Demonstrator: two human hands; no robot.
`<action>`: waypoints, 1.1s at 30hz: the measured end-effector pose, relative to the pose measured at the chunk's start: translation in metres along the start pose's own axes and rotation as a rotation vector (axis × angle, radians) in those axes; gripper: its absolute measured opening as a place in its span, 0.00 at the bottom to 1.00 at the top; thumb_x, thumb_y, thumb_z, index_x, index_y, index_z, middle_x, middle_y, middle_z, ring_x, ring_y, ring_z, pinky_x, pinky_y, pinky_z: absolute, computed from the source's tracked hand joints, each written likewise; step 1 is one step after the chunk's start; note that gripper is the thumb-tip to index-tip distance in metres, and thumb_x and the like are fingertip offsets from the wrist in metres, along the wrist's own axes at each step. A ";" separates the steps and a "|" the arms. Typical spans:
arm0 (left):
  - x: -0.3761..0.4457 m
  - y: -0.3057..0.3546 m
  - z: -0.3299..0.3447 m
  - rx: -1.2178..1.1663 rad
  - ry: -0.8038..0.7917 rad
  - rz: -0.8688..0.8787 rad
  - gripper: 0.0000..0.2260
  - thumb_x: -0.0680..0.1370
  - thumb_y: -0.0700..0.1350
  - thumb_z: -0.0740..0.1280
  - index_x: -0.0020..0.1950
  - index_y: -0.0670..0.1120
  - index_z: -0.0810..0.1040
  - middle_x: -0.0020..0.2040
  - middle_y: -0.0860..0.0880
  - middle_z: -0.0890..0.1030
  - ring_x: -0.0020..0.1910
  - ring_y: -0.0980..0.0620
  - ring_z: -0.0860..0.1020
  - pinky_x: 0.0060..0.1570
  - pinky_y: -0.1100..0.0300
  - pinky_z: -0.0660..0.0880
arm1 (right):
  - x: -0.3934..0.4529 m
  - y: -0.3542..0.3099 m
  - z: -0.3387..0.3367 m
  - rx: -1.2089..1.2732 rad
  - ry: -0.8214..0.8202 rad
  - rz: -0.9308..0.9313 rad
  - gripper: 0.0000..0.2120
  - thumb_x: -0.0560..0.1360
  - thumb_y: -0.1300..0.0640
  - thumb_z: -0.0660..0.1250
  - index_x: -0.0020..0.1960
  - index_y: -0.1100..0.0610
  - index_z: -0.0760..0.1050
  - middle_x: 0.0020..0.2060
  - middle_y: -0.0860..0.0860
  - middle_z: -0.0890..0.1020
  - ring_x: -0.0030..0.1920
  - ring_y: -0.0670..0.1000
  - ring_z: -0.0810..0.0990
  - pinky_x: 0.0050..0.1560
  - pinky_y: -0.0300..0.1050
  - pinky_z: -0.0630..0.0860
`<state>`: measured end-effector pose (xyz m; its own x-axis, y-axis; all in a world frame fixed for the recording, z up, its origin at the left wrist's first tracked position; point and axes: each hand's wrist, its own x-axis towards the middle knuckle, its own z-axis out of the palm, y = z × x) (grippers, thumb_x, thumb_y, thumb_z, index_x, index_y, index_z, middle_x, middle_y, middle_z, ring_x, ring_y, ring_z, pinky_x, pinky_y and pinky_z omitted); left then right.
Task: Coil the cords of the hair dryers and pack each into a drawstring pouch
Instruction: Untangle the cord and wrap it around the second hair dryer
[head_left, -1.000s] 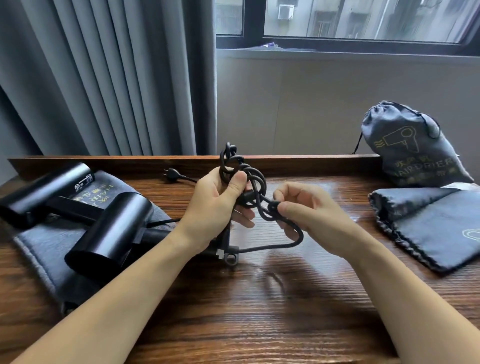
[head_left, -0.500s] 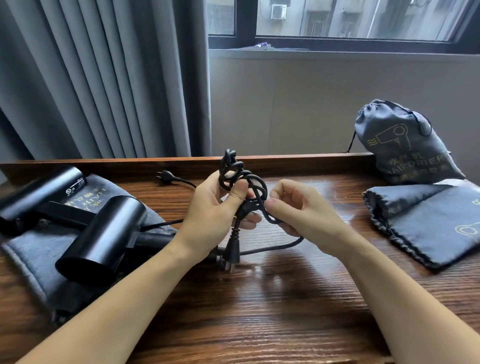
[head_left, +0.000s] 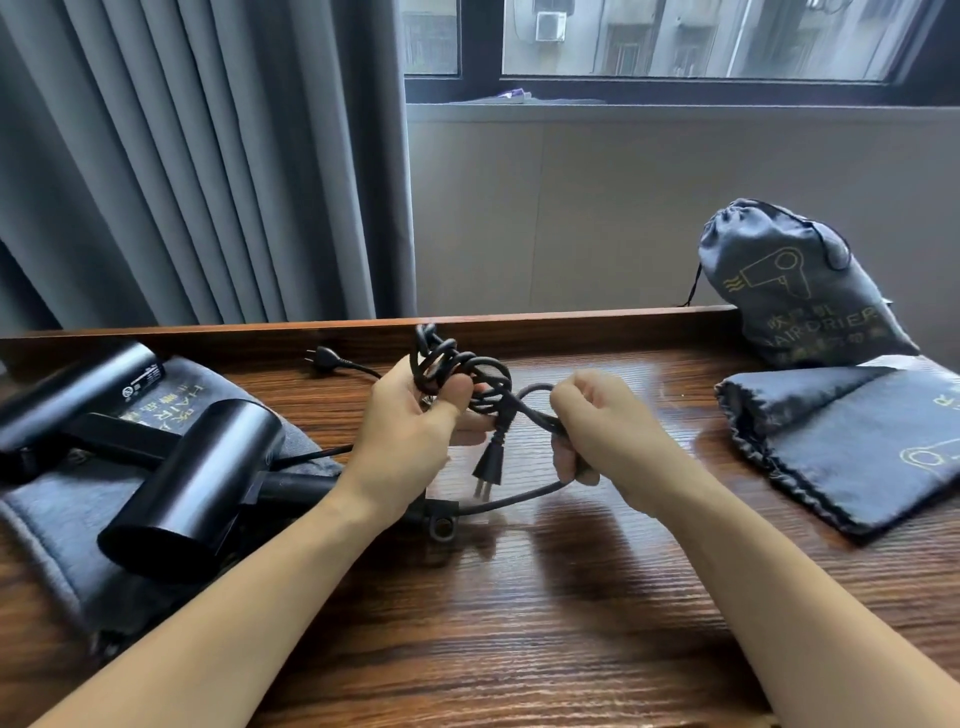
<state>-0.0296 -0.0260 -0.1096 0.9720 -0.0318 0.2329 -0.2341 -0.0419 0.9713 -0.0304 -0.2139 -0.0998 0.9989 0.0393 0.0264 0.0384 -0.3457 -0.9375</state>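
Note:
Two black hair dryers lie at the left on a flat grey pouch: the near dryer and the far dryer. My left hand grips a bundle of coiled black cord above the table. The cord's plug hangs down between my hands. My right hand grips a loop of the same cord, which runs back to the near dryer's handle. The far dryer's plug lies loose near the back ledge.
A filled, closed grey drawstring pouch stands at the back right. An empty flat pouch lies in front of it. The wooden table has a raised back ledge; a curtain and window wall stand behind.
My right hand has slid along the cord, closing round a loop further right and lower. The plug has swung down and hangs free between my hands. The left hand still holds the coil.

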 end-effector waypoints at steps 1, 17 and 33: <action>0.000 0.001 0.000 0.018 0.008 0.004 0.06 0.85 0.39 0.63 0.59 0.45 0.78 0.52 0.45 0.87 0.46 0.44 0.88 0.51 0.43 0.85 | 0.000 -0.001 0.000 0.032 0.013 0.029 0.10 0.79 0.64 0.52 0.39 0.59 0.65 0.24 0.60 0.77 0.21 0.52 0.69 0.25 0.42 0.63; 0.003 0.003 -0.003 -0.099 0.064 -0.090 0.10 0.84 0.43 0.65 0.59 0.38 0.80 0.51 0.41 0.87 0.46 0.40 0.87 0.51 0.42 0.84 | 0.014 0.002 -0.003 1.021 0.041 0.401 0.08 0.77 0.61 0.59 0.39 0.56 0.67 0.32 0.52 0.71 0.29 0.47 0.69 0.31 0.36 0.69; 0.002 0.008 -0.007 -0.081 -0.039 -0.127 0.05 0.83 0.39 0.68 0.55 0.37 0.81 0.48 0.39 0.86 0.42 0.35 0.86 0.46 0.39 0.84 | 0.003 -0.007 0.014 0.993 0.388 0.093 0.13 0.79 0.69 0.54 0.39 0.59 0.68 0.33 0.52 0.72 0.28 0.47 0.69 0.26 0.39 0.73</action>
<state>-0.0296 -0.0190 -0.1013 0.9918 -0.0701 0.1072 -0.1051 0.0327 0.9939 -0.0276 -0.1979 -0.0980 0.9440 -0.3092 -0.1150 0.0967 0.5926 -0.7997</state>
